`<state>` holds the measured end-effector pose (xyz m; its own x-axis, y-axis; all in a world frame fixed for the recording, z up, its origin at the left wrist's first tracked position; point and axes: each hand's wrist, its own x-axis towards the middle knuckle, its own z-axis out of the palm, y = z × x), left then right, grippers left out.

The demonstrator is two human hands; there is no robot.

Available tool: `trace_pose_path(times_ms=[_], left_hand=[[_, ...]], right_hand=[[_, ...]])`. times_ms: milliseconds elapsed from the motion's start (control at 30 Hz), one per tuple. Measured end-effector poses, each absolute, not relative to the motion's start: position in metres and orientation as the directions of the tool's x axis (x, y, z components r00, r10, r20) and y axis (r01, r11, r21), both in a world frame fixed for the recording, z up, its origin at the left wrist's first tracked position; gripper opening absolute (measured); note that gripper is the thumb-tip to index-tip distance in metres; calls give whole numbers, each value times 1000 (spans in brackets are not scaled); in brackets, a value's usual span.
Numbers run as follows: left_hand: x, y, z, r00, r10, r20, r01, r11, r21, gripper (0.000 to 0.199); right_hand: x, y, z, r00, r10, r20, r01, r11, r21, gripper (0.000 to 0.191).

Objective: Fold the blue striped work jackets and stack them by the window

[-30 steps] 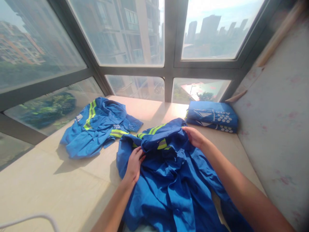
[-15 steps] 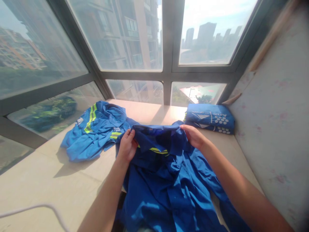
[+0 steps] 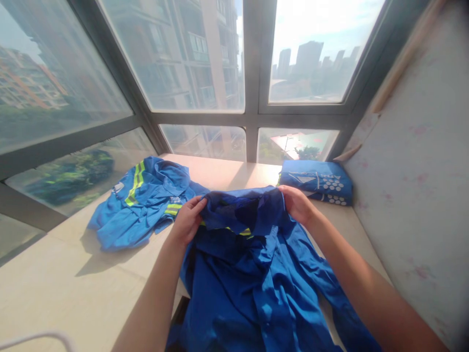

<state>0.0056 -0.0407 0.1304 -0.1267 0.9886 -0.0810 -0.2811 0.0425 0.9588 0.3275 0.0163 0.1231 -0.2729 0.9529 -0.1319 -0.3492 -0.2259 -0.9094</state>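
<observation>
A blue work jacket [image 3: 234, 278] with a yellow-green reflective strip hangs spread in front of me, its collar up and its front toward me. My left hand [image 3: 189, 217] pinches the left end of the collar between thumb and fingers. At the collar's right end, my right hand [image 3: 297, 203] grips the fabric. One sleeve trails down on the right. The jacket's lower part runs out of the bottom of the view. Beyond my left hand lies a crumpled blue garment [image 3: 146, 205] with reflective bands.
A folded blue garment [image 3: 317, 181] with white print sits at the back right of the pale ledge [image 3: 110, 293], beside the patterned wall [image 3: 414, 205]. Framed windows [image 3: 252, 117] close off the back and left. A white cable [image 3: 47, 336] curves in at the lower left.
My hands have moved slightly apart, and the collar between them is a little wider and flatter. The view has shifted slightly. Both other garments lie as before.
</observation>
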Motion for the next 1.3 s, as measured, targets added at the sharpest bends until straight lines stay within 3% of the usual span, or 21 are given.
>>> trace_pose_path(times_ms=[133,233,400,533,700,900,1000,1133,1300], left_hand=[[-6,-58,132,22,987,-160,-253,160,954,38],[-9,-68,123,117,965,-233,-117,246,962,35],[-6,-83,92,272,914,-301,297,218,930,31],[-4,-92,76,280,920,-275,469,119,875,32],[7,-103,84,181,973,-141,501,32,865,32],[14,-110,90,248,959,-137,541,-20,841,33],[10,-110,85,235,962,-141,534,-7,846,37],[5,-113,80,189,969,-157,477,49,877,40],[3,-114,77,166,979,-117,460,28,887,40]], right_hand=[[340,15,120,-329,932,-150,-300,-254,-919,22],[354,17,106,-363,920,-149,-205,-236,-950,29],[373,16,74,-513,832,-210,188,-130,-974,40],[372,9,59,-579,771,-267,426,7,-905,49],[357,4,55,-485,874,31,307,203,-930,38],[345,7,55,-678,735,29,422,421,-803,28],[346,7,57,-694,712,111,383,495,-780,27],[347,0,62,-610,759,228,283,477,-832,30],[341,-2,63,-502,856,128,345,333,-877,37]])
